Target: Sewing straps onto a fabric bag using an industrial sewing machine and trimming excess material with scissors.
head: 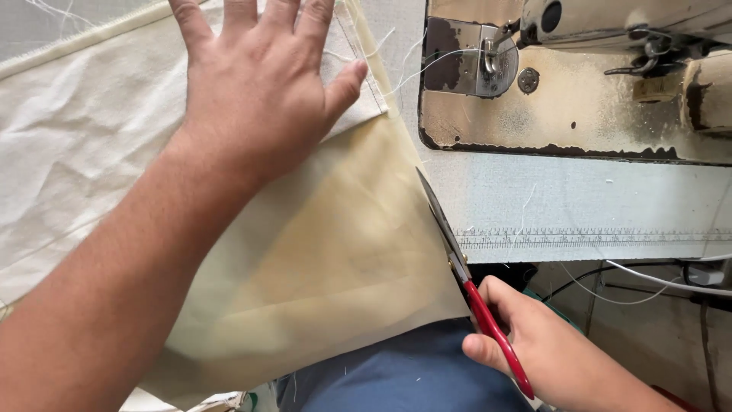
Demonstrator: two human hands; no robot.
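Observation:
My left hand (259, 84) lies flat with spread fingers on cream fabric (328, 259), pressing it against the table. My right hand (534, 343) grips red-handled scissors (465, 282) at the lower right. Their dark blades run up along the right edge of the fabric, with the tips near the middle of the picture. A white layer of cloth (69, 152) lies under my left forearm, with a stitched hem near my thumb.
A worn sewing machine (579, 84) with its presser foot stands at the upper right. A ruler strip (595, 238) runs along the table's front edge. Cables (648, 278) hang below the table. Blue cloth on my lap (396, 374) shows at the bottom.

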